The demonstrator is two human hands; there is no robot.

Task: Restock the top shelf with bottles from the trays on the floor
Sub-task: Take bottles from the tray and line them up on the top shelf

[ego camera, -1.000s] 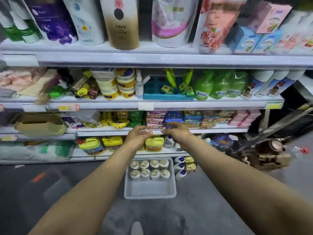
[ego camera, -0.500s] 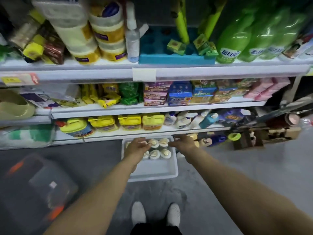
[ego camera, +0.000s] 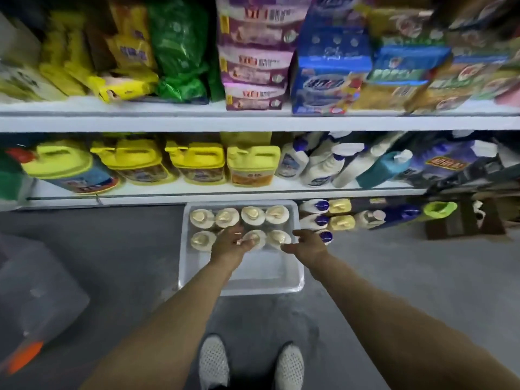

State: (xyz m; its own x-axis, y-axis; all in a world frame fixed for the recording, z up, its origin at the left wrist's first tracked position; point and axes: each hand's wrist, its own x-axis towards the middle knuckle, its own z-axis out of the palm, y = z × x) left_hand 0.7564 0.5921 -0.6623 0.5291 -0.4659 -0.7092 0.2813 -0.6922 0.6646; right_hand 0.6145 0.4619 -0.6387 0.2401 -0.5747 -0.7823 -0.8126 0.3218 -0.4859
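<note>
A white tray (ego camera: 261,280) sits on the grey floor in front of the bottom shelf. Several cream pump bottles (ego camera: 251,215) stand in two rows at its far end. My left hand (ego camera: 229,243) hovers over the near row, fingers loosely spread, reaching one bottle top (ego camera: 254,237). My right hand (ego camera: 308,243) hangs over the tray's right rim beside the rightmost near bottle (ego camera: 278,237), fingers relaxed. Neither hand holds anything. The top shelf is out of view.
More bottles (ego camera: 340,222) with blue and yellow caps stand on the floor right of the tray. The bottom shelf (ego camera: 197,192) carries yellow jugs and white spray bottles. A clear lidded bin (ego camera: 36,299) stands at left. My shoes (ego camera: 213,361) are below the tray.
My view has tilted down and come closer to the floor. Both hands have dropped from shelf height to just above the tray's bottles.
</note>
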